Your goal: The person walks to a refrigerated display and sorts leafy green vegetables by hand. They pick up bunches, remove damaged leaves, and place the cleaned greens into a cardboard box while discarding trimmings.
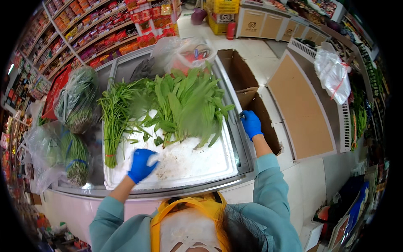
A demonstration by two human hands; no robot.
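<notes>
A blurred patch smears my leafy greens (189, 112), whose tips hide part of the plastic bag (183, 51) behind. Whether my right hand (251, 124) pinches anything beside the cardboard box (268, 133), I can't tell; the dark rim cuts off the packet shelves (93, 31).

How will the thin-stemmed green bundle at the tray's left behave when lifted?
The bundle should hold together at its near end, where a reddish band cinches the stems. The far end will probably flop, since it splays loosely toward the broad-leaved greens. It's likely light for its length, being slender stems.
</notes>
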